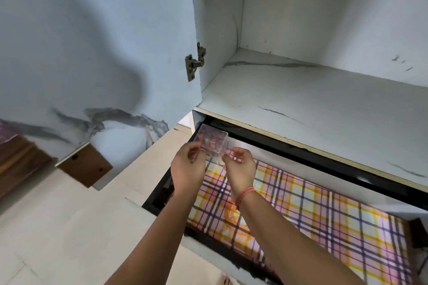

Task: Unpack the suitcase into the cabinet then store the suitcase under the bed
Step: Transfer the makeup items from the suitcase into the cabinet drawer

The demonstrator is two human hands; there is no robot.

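Clear box [213, 139], colourful contents: held over far-left corner of open drawer [289, 152], below cabinet shelf [301, 99]. Left hand [188, 166] pinches left side; right hand [239, 165] pinches near-right corner, fingers curled.

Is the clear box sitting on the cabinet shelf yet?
No, the left hand and right hand hold the clear box at the open drawer, below the shelf.
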